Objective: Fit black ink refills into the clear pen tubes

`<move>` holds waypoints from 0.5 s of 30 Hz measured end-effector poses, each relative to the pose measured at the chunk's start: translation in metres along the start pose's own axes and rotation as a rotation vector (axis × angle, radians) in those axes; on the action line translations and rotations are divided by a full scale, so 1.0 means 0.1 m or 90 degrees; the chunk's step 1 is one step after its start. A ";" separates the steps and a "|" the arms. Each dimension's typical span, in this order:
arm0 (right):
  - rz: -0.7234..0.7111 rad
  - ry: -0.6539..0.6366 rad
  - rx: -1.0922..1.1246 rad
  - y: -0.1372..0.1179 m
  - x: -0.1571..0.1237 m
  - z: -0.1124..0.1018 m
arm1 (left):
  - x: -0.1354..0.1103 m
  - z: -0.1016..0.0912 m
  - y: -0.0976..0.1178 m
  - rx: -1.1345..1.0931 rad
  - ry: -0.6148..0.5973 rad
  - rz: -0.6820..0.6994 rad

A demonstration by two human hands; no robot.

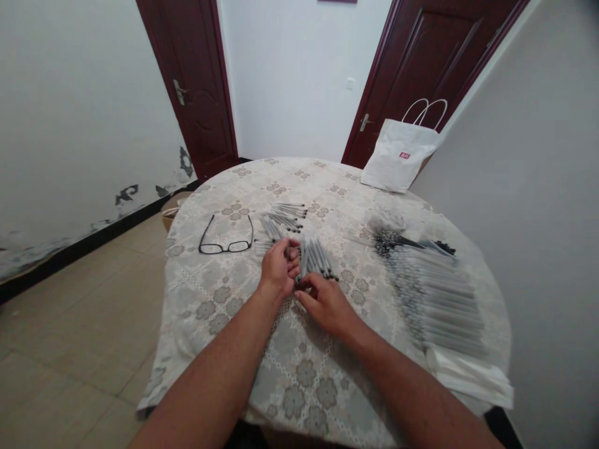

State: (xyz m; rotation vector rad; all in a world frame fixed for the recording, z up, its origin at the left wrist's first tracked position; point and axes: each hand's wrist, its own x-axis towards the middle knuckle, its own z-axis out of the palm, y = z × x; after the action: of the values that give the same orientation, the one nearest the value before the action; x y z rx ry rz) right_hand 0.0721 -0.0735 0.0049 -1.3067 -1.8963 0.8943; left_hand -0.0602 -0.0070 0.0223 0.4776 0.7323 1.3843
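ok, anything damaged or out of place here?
The wall on the left has dark patches low down where the paint looks chipped. A pair of glasses lies open on the table beside the pens the hands touch. Nothing spilled.
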 end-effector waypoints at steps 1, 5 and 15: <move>-0.004 0.004 0.000 -0.02 0.00 0.03 | 0.00 0.01 0.01 -0.018 0.007 0.007; 0.012 0.020 0.014 0.00 0.01 -0.02 | -0.02 0.02 0.04 -0.045 0.008 0.054; -0.007 -0.124 -0.278 -0.25 -0.18 -0.94 | -0.04 0.06 0.05 -0.107 -0.004 0.156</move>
State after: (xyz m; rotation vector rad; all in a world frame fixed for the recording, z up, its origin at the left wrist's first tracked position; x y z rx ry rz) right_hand 0.1419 -0.0811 0.0750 -1.4977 -2.3434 0.6387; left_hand -0.0597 -0.0099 0.0305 0.4484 0.5599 1.6575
